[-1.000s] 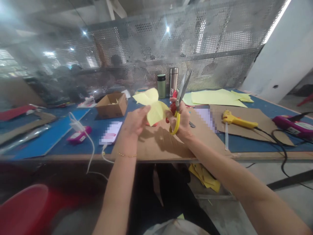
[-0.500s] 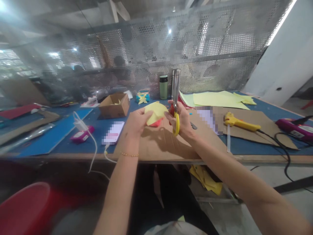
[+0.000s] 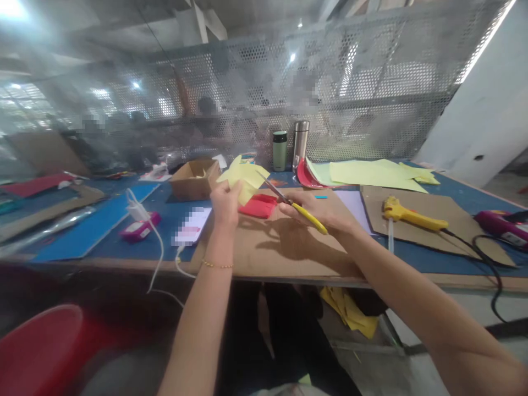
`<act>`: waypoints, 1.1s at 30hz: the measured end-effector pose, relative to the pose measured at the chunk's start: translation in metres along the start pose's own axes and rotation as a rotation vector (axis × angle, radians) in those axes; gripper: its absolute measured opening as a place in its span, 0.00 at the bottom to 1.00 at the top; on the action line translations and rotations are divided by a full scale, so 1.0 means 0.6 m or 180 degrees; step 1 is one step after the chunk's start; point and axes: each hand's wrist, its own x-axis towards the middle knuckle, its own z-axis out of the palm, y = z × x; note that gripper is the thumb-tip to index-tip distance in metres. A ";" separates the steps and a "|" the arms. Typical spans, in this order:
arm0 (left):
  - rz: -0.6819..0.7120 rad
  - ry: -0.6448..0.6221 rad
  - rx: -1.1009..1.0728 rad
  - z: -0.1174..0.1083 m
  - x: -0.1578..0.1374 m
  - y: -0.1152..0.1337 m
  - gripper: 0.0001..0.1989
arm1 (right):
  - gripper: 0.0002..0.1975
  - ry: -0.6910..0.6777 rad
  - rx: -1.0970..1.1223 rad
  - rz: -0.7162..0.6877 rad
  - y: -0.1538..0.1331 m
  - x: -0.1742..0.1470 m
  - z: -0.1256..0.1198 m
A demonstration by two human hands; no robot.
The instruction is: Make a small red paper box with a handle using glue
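My left hand (image 3: 225, 203) is closed on a piece of yellow paper (image 3: 244, 177), held up above the cardboard sheet (image 3: 268, 242). Yellow-handled scissors (image 3: 307, 215) are in my right hand (image 3: 313, 208), their blades pointing up and left to the paper's right edge. Whether the blades touch the paper I cannot tell. Below the paper lies a red piece (image 3: 259, 207), flat on the cardboard. A small blue strip (image 3: 320, 197) rests beyond my right hand.
An open cardboard box (image 3: 193, 181) stands at left, near a phone (image 3: 192, 226) on a cable. Behind are a green tumbler (image 3: 279, 151) and a steel flask (image 3: 301, 142). Right of me lie a yellow glue gun (image 3: 414, 214) and pale yellow sheets (image 3: 379, 171).
The scissors have swung from upright to pointing left at the paper. My left hand has turned the yellow paper and moved slightly left, exposing more of the red piece.
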 end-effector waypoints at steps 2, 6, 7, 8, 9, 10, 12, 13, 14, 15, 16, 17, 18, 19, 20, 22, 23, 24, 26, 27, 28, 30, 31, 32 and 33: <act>0.0036 0.0009 -0.0216 0.003 -0.002 -0.002 0.10 | 0.35 0.0010 0.0144 0.0014 0.011 0.003 0.009; -0.0004 -0.0032 -0.0335 0.006 -0.006 -0.003 0.05 | 0.34 0.0085 0.0061 0.0103 0.013 0.001 0.004; -0.0009 -0.0064 -0.0338 0.006 -0.007 -0.004 0.05 | 0.34 0.0100 -0.0011 0.0115 0.010 -0.001 0.000; -0.0011 -0.0098 -0.0339 0.006 -0.007 -0.004 0.05 | 0.34 0.0108 -0.0072 0.0120 0.007 -0.003 -0.004; -0.0011 -0.0130 -0.0338 0.006 -0.008 -0.004 0.06 | 0.33 0.0116 -0.0113 0.0120 0.005 -0.005 -0.008; -0.0015 -0.0165 -0.0331 0.006 -0.008 -0.004 0.06 | 0.33 0.0117 -0.0120 0.0111 0.004 -0.005 -0.009; -0.0040 -0.0215 -0.0308 0.006 -0.009 -0.004 0.08 | 0.33 0.0149 -0.0042 0.0063 0.007 -0.004 -0.008; -0.0052 -0.0225 -0.0301 0.006 -0.010 -0.003 0.08 | 0.33 0.0156 0.0030 0.0029 0.010 -0.002 -0.005; -0.0057 -0.0229 -0.0292 0.007 -0.011 -0.003 0.09 | 0.33 0.0149 0.0111 -0.0004 0.014 0.000 -0.003; -0.0055 -0.0230 -0.0279 0.007 -0.011 -0.002 0.09 | 0.33 0.0142 0.0196 -0.0029 0.018 0.001 0.000; -0.0051 -0.0222 -0.0264 0.007 -0.012 -0.002 0.09 | 0.33 0.0126 0.0272 -0.0039 0.022 0.002 0.003; -0.0051 -0.0212 -0.0252 0.008 -0.012 -0.001 0.09 | 0.33 0.0114 0.0329 -0.0031 0.024 0.003 0.004; -0.0058 -0.0209 -0.0249 0.008 -0.012 -0.001 0.09 | 0.34 0.0106 0.0368 -0.0014 0.026 0.003 0.005; -0.0071 -0.0213 -0.0253 0.008 -0.012 -0.001 0.09 | 0.34 0.0114 0.0394 0.0004 0.027 0.003 0.006; -0.0086 -0.0230 -0.0260 0.008 -0.011 -0.001 0.10 | 0.35 0.0118 0.0413 0.0016 0.027 0.003 0.006; -0.0103 -0.0273 -0.0288 0.008 -0.011 -0.001 0.10 | 0.36 0.0106 0.0430 0.0012 0.025 0.002 0.005; -0.0098 -0.0290 -0.0294 0.008 -0.010 -0.001 0.10 | 0.37 0.0099 0.0424 0.0000 0.023 0.002 0.004; -0.0089 -0.0296 -0.0291 0.008 -0.010 -0.002 0.10 | 0.37 0.0091 0.0404 -0.0004 0.021 0.002 0.003; -0.0075 -0.0274 -0.0266 0.008 -0.010 -0.001 0.10 | 0.38 0.0097 0.0299 0.0034 0.016 0.000 0.000; -0.0080 -0.0261 -0.0253 0.008 -0.011 -0.001 0.10 | 0.37 0.0104 0.0220 0.0071 0.013 -0.001 -0.002; -0.0095 -0.0255 -0.0248 0.008 -0.011 0.000 0.11 | 0.37 0.0099 0.0142 0.0107 0.011 -0.002 -0.003; -0.0139 -0.0252 -0.0261 0.008 -0.012 0.002 0.12 | 0.36 0.0095 0.0069 0.0129 0.008 -0.004 -0.006; -0.0154 -0.0254 -0.0272 0.009 -0.013 0.003 0.12 | 0.36 0.0086 0.0086 0.0116 0.007 -0.005 -0.006; -0.0158 -0.0253 -0.0282 0.009 -0.013 0.004 0.12 | 0.37 0.0077 0.0120 0.0101 0.007 -0.005 -0.007; -0.0153 -0.0251 -0.0294 0.009 -0.013 0.005 0.11 | 0.38 0.0069 0.0150 0.0093 0.007 -0.006 -0.006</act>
